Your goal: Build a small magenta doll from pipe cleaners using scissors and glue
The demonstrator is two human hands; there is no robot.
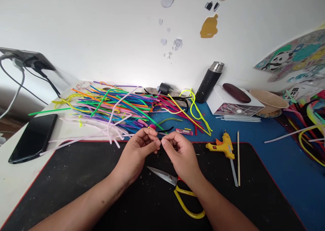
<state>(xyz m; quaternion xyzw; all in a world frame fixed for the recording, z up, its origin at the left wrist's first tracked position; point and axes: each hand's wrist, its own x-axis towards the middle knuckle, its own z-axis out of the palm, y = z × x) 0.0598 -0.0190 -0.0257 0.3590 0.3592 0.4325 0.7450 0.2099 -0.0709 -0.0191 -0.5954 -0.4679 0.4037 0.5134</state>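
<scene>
My left hand (138,151) and my right hand (181,153) meet above the back edge of the black mat (88,183). Thumb and fingers of each are pinched together, tips almost touching. Whatever they pinch is too small and dark to make out. Just behind the fingertips lies a short black pipe cleaner (166,130), with a small pink-red item (152,126) close to my left fingers. Scissors with yellow handles (186,209) lie on the mat below my hands, partly covered by my right wrist.
A heap of colourful pipe cleaners (119,104) spreads along the back. On the left is a black phone (34,138). To the right lie a yellow glue gun (224,146) and a thin stick (238,160). A black thermos (209,84) stands beside a white box (223,104) near the wall.
</scene>
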